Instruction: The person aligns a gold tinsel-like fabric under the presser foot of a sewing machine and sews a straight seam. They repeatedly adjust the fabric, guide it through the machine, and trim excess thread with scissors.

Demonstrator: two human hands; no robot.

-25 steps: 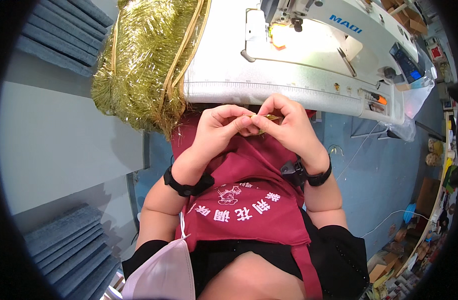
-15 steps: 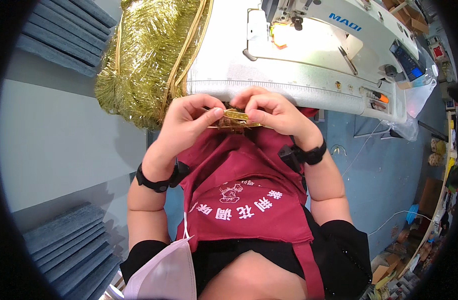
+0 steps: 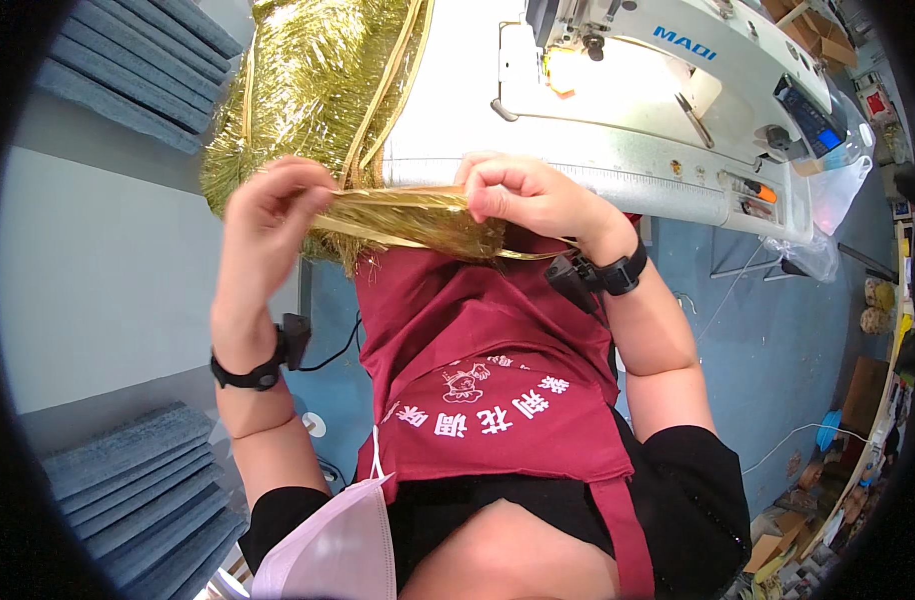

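A strip of gold tinsel fringe with a flat band along its top edge [image 3: 408, 218] is stretched between my hands, its shiny threads hanging below. My left hand [image 3: 273, 215] pinches the band's left end, and my right hand [image 3: 533, 205] pinches it at the right, fingers closed on it. The strip crosses in front of the sewing table's ruled front edge [image 3: 618, 185], over my red apron [image 3: 488, 310]. A heap of the same fringe with gold tapes [image 3: 303, 65] lies at the table's left.
A white sewing machine [image 3: 628, 35] stands behind, with metal tweezers [image 3: 694, 119] and an orange-handled tool [image 3: 763, 191] on its table. Grey-blue folded fabric [image 3: 133, 75] is at the left, above and below a pale board [image 3: 128, 260]. Cardboard, bags and clutter [image 3: 863, 395] line the right.
My hands have moved apart and up toward the table, the left one far to the left. The gold band pinched small between them is now drawn out long, with its fringe showing.
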